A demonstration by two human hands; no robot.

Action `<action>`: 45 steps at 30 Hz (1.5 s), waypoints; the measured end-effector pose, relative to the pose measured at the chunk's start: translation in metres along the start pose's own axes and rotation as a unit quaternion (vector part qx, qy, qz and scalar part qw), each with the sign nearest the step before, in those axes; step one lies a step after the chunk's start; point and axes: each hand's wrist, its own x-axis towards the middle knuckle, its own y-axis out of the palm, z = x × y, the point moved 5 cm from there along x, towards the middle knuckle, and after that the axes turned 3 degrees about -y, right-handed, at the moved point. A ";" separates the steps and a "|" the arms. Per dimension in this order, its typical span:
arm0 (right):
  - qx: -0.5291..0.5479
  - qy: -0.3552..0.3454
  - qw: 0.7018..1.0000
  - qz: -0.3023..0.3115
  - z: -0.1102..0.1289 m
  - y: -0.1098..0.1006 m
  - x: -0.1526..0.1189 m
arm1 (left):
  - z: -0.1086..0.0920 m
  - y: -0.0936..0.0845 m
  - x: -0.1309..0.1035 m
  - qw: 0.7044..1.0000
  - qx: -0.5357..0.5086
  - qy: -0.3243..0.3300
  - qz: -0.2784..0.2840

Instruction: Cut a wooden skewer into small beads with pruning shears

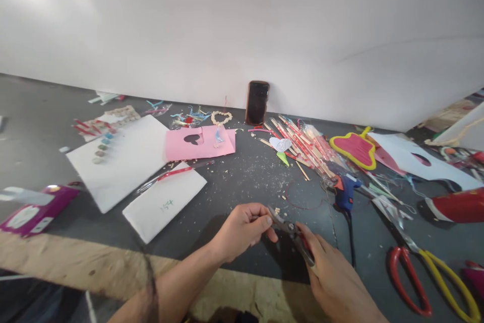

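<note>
My left hand (247, 230) is closed in a pinch near the table's front edge, holding something too small to make out. Against its fingertips lie the jaws of pliers or cutters (290, 230), whose handles my right hand (327, 267) grips. Small pale bits (277, 210) lie on the dark table (242, 187) just beyond the jaws. A thin reddish thread (302, 207) curls on the table to the right of them.
A phone (257, 103) leans on the white wall. Wrapped sticks (298, 141), a blue glue gun (345, 192) and large scissors (414, 250) lie right. Pink card (200, 143), white sheets (117, 162) and a purple box (38, 209) are left.
</note>
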 end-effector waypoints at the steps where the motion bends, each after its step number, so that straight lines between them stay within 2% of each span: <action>1: -0.001 0.003 1.000 -0.002 0.000 0.001 0.000 | -0.001 0.000 0.000 1.000 0.012 0.004 -0.006; 7: -0.004 0.013 1.000 -0.005 -0.001 0.001 0.000 | 0.002 0.000 0.003 0.998 0.048 0.025 -0.030; 13: 0.006 0.021 1.000 -0.006 -0.002 0.000 -0.003 | 0.001 -0.001 0.001 0.998 0.049 0.035 -0.025; 19: 0.070 0.004 0.998 -0.001 -0.002 -0.004 -0.004 | 0.000 0.002 -0.001 1.000 -0.020 0.013 0.009; 23: 0.049 0.014 0.999 0.006 -0.003 -0.006 -0.004 | 0.000 0.003 -0.001 0.998 -0.054 0.004 0.035; 31: 0.055 0.000 0.998 0.024 0.004 -0.011 -0.003 | -0.001 0.002 -0.003 0.996 -0.076 0.002 0.041; 45: 0.028 -0.003 1.000 0.009 0.000 -0.006 0.002 | 0.005 -0.001 0.002 0.999 -0.038 -0.020 0.007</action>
